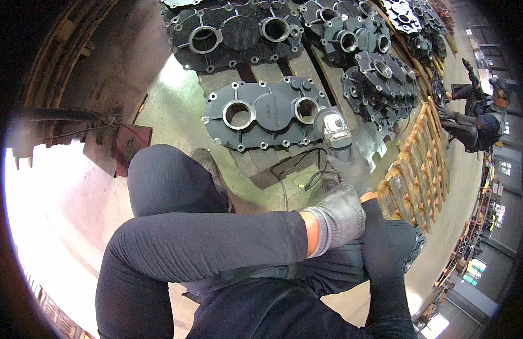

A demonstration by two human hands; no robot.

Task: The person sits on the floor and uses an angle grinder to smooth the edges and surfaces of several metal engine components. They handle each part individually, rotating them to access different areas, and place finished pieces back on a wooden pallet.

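An angle grinder (338, 135) with a silver head is in my right hand (354, 169), which is gloved, slightly blurred and closed round its body. The grinder's disc end is over the right edge of a dark grey cast housing cover (272, 107), beside its right-hand bore. This cover lies flat, with two large round holes and bolt lugs around the rim. My left hand (339, 213), in a grey glove, reaches across to my right wrist; its fingers are mostly hidden. Whether it grips the wrist or sleeve does not show.
More castings (233, 37) lie beyond, with a stack (383, 82) to the right. A cable (284, 181) loops on the floor below the cover. A wooden pallet (419, 164) stands tilted at right. Another person (482, 116) sits farther right. A reddish plate (132, 148) is at left.
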